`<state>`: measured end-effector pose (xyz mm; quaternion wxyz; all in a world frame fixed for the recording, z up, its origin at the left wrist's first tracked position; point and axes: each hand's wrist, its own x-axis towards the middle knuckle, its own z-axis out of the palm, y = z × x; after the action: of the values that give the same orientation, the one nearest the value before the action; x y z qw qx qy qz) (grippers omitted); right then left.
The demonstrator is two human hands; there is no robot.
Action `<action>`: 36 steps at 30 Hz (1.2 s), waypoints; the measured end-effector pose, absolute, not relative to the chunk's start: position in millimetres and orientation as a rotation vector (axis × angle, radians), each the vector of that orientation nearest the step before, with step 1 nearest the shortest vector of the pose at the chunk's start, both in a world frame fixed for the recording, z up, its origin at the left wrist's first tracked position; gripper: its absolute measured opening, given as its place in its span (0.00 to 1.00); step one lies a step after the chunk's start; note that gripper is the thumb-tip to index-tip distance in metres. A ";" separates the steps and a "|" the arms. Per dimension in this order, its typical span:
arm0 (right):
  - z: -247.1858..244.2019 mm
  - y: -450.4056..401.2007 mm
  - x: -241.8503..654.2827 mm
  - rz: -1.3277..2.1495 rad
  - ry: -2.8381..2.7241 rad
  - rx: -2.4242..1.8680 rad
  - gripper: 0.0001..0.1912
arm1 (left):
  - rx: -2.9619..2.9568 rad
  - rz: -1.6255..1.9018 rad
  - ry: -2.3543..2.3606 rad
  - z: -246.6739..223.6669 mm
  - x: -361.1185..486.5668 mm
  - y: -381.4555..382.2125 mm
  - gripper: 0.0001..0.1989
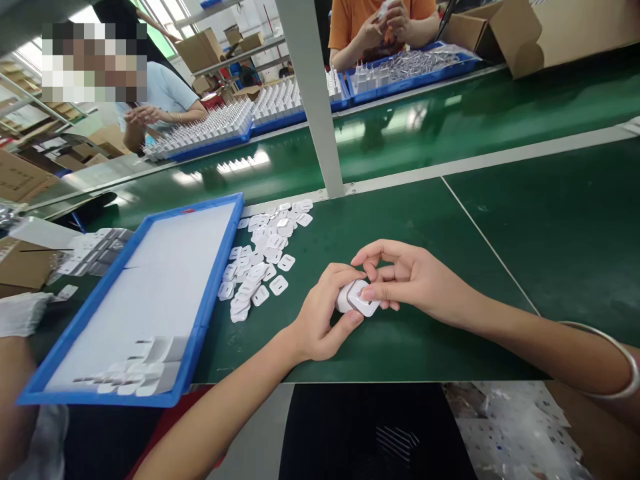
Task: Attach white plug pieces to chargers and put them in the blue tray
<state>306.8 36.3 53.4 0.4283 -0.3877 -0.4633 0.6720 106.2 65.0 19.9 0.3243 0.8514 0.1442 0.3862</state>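
Observation:
My left hand (325, 310) is wrapped round a white plastic housing (344, 300) above the green table (390, 220). Against the end of that housing my right hand (400, 277) pinches a white square cap (364, 300), its thumb on the cap's face. The cap and housing touch; whether they are joined cannot be seen. Left of my hands lies a loose pile of white square caps (257, 273) with small dark slots. Beyond the pile, a blue-rimmed tray (200, 320) holds several white housings (160, 367) at its near end.
A gloved hand (23, 313) is at the left edge near grey-white parts (97, 250). A white post (315, 100) rises from the table's far rail. Across the green belt (400, 120), two people handle parts beside filled blue trays (415, 70). A cardboard box (515, 40) stands back right.

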 end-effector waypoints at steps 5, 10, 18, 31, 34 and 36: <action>52.7 35.7 308.4 1.729 -1.188 -0.969 0.17 | 2.229 1.007 0.346 21.2 106.4 64.9 0.20; 53.0 36.3 308.0 1.754 -1.173 -0.958 0.16 | 2.246 0.999 0.324 22.3 105.1 64.6 0.20; 54.2 34.2 307.6 1.767 -1.174 -0.956 0.15 | 2.244 0.993 0.312 23.3 106.2 64.3 0.20; 53.1 35.2 307.5 1.772 -1.160 -0.969 0.16 | 2.279 0.966 0.335 23.2 105.6 64.2 0.21; 52.6 35.1 307.2 1.771 -1.157 -0.968 0.16 | 2.269 0.962 0.323 24.1 106.0 63.8 0.21; 52.0 35.0 306.8 1.769 -1.155 -0.971 0.16 | 2.262 0.958 0.325 24.6 106.5 63.7 0.21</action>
<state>306.8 35.0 52.0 0.3970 -0.3833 -0.4558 0.6983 106.5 63.7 24.6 0.3260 0.8630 0.1239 0.3655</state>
